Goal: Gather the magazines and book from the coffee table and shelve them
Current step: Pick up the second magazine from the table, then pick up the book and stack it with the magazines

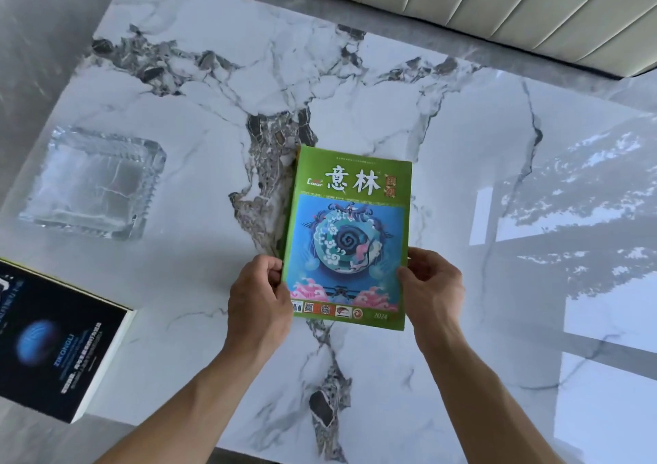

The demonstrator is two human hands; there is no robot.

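A green magazine [350, 228] with a blue round picture on its cover lies in the middle of the white marble coffee table [355, 83]. It looks like the top of a thin stack, edges aligned. My left hand [257, 303] grips its lower left edge and my right hand [432, 291] grips its lower right edge. A thick black-covered book [53, 342] with a blue glowing shape and white page edges rests at the table's near left corner, apart from both hands.
A square clear glass ashtray [96, 182] sits on the left side of the table. A cream ribbed sofa [497, 4] runs along the far right side. Grey floor surrounds the table. The right part of the tabletop shows bright window reflections.
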